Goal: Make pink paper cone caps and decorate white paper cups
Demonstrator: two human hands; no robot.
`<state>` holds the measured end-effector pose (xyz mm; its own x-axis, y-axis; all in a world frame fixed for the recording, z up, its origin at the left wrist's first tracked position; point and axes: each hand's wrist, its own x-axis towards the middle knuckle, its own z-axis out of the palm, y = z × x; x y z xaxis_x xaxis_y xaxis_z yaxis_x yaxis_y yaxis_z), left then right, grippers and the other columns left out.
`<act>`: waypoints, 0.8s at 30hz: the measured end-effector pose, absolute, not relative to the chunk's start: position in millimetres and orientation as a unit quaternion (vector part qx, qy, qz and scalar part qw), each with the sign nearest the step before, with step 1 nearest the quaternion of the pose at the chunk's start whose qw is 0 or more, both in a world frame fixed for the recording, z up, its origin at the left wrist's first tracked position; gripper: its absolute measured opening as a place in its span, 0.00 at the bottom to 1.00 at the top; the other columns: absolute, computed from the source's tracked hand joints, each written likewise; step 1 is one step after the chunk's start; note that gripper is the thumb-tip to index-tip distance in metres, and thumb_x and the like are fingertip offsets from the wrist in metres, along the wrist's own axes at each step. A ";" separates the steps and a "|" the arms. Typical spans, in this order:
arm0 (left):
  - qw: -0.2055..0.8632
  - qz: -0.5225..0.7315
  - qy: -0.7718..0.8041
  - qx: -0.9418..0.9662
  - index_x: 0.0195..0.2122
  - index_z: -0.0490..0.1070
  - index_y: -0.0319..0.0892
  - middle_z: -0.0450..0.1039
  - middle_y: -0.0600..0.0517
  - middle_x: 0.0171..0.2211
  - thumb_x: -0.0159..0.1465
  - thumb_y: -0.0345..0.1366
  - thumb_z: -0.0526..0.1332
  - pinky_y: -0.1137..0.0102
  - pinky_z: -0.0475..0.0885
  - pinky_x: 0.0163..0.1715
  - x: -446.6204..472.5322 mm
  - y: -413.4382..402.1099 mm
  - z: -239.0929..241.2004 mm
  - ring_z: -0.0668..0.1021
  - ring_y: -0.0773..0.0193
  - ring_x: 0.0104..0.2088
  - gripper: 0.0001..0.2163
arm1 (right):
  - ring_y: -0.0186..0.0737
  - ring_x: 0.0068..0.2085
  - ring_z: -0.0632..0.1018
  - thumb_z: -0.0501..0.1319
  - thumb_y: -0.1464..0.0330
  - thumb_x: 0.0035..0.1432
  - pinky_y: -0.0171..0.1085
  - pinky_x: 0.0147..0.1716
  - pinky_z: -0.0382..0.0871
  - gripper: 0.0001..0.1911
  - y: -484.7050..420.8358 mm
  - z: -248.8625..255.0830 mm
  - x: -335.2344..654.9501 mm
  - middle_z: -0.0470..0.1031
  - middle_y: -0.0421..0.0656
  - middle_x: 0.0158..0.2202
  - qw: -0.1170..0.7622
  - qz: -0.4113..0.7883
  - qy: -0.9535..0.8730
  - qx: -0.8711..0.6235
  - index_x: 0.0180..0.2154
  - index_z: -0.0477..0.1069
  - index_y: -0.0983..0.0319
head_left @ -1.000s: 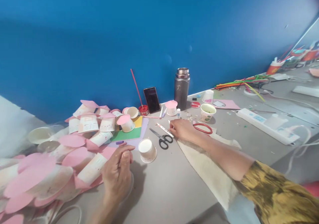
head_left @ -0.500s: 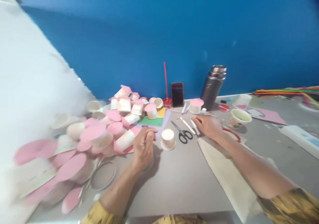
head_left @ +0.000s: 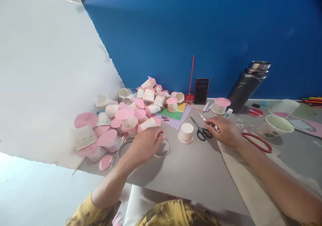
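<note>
My left hand (head_left: 147, 145) is closed, fingers curled, above the table left of an upside-down white paper cup (head_left: 186, 133). A small reddish bit shows at its fingertips; what it is cannot be made out. A tape-like ring (head_left: 163, 149) lies just beneath that hand. My right hand (head_left: 225, 130) rests at the right of black-handled scissors (head_left: 201, 130), thumb and fingers closing around a white marker with an orange tip (head_left: 203, 118). Part of the marker is covered by the fingers.
Many white cups with pink paper discs (head_left: 125, 117) pile up at the left. Behind stand a phone (head_left: 202, 91), a dark flask (head_left: 248, 87) and a pink-topped cup (head_left: 220, 106). To the right are a red ring-shaped handle (head_left: 257, 143), a patterned cup (head_left: 275, 126) and beige cloth (head_left: 241, 172).
The view has swung left, so the table things appear farther right. My left hand has turned more palm-down, and my right hand has come over the marker beside the scissors.
</note>
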<state>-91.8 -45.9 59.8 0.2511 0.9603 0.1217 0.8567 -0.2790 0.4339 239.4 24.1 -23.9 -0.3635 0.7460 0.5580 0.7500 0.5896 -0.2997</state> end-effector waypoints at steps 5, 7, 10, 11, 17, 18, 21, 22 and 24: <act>0.015 0.126 0.683 0.719 0.36 0.76 0.45 0.80 0.44 0.38 0.68 0.33 0.52 0.68 0.61 0.28 -123.1 -64.7 27.1 0.80 0.52 0.35 0.12 | 0.48 0.37 0.81 0.55 0.63 0.69 0.43 0.38 0.72 0.13 25.8 -23.1 243.7 0.82 0.47 0.35 0.355 0.000 -0.815 -0.458 0.37 0.77 0.57; -0.032 0.074 0.704 0.705 0.39 0.77 0.43 0.81 0.40 0.38 0.68 0.32 0.51 0.67 0.60 0.27 -130.0 -62.0 12.8 0.80 0.49 0.34 0.13 | 0.46 0.34 0.80 0.56 0.63 0.69 0.42 0.36 0.71 0.13 19.6 -18.7 239.1 0.82 0.46 0.33 0.362 0.004 -0.816 -0.451 0.37 0.77 0.57; -0.041 -0.005 0.705 0.708 0.39 0.78 0.41 0.79 0.40 0.29 0.68 0.30 0.51 0.67 0.61 0.26 -132.6 -51.8 -1.8 0.80 0.49 0.28 0.14 | 0.43 0.31 0.79 0.56 0.64 0.70 0.40 0.33 0.69 0.12 -4.9 -5.3 215.4 0.80 0.43 0.30 0.356 0.036 -0.832 -0.424 0.37 0.77 0.57; -0.039 -0.014 0.701 0.712 0.38 0.78 0.40 0.78 0.40 0.27 0.68 0.29 0.51 0.67 0.62 0.27 -132.1 -48.1 -4.5 0.79 0.50 0.27 0.14 | 0.41 0.30 0.79 0.56 0.64 0.70 0.39 0.32 0.68 0.12 -16.1 -0.4 202.7 0.80 0.43 0.30 0.339 0.059 -0.849 -0.401 0.38 0.77 0.57; -0.012 -0.006 0.684 0.729 0.36 0.78 0.41 0.79 0.40 0.29 0.69 0.32 0.54 0.66 0.63 0.28 -129.2 -39.7 -4.2 0.81 0.52 0.28 0.12 | 0.44 0.41 0.80 0.57 0.68 0.69 0.38 0.36 0.70 0.11 -60.5 5.0 110.0 0.79 0.49 0.46 0.100 0.117 -0.957 -0.245 0.49 0.74 0.59; -0.013 -0.006 0.687 0.727 0.35 0.78 0.41 0.80 0.40 0.29 0.69 0.33 0.53 0.66 0.64 0.29 -130.3 -41.4 -3.0 0.81 0.51 0.29 0.13 | 0.44 0.41 0.80 0.56 0.70 0.68 0.38 0.36 0.70 0.12 -59.3 2.0 98.3 0.78 0.50 0.48 0.075 0.118 -0.959 -0.247 0.51 0.73 0.60; -0.022 0.029 0.693 0.720 0.33 0.76 0.42 0.79 0.41 0.30 0.71 0.37 0.51 0.65 0.65 0.30 -137.0 -49.6 -0.1 0.80 0.51 0.31 0.15 | 0.45 0.41 0.80 0.55 0.72 0.69 0.38 0.34 0.70 0.13 -48.5 -6.6 77.6 0.77 0.51 0.48 0.035 0.098 -0.960 -0.261 0.52 0.72 0.63; -0.032 0.057 0.693 0.718 0.35 0.76 0.42 0.79 0.42 0.31 0.71 0.37 0.51 0.65 0.66 0.30 -139.4 -52.2 0.8 0.80 0.51 0.32 0.14 | 0.45 0.40 0.80 0.54 0.73 0.68 0.39 0.33 0.69 0.12 -44.9 -8.1 75.2 0.77 0.51 0.47 0.024 0.086 -0.961 -0.263 0.51 0.72 0.64; -0.066 0.131 0.675 0.723 0.40 0.75 0.43 0.78 0.43 0.35 0.70 0.35 0.52 0.64 0.68 0.33 -141.9 -55.0 3.2 0.80 0.50 0.36 0.11 | 0.46 0.38 0.80 0.54 0.76 0.67 0.39 0.31 0.68 0.11 -40.7 -8.6 76.3 0.77 0.50 0.44 -0.003 0.063 -0.964 -0.257 0.47 0.73 0.65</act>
<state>-141.9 -55.0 3.2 0.0532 0.9588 0.2789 0.9935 -0.0789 0.0817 76.3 -40.7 -8.6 -0.8675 0.4960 -0.0383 0.4968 0.8596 -0.1196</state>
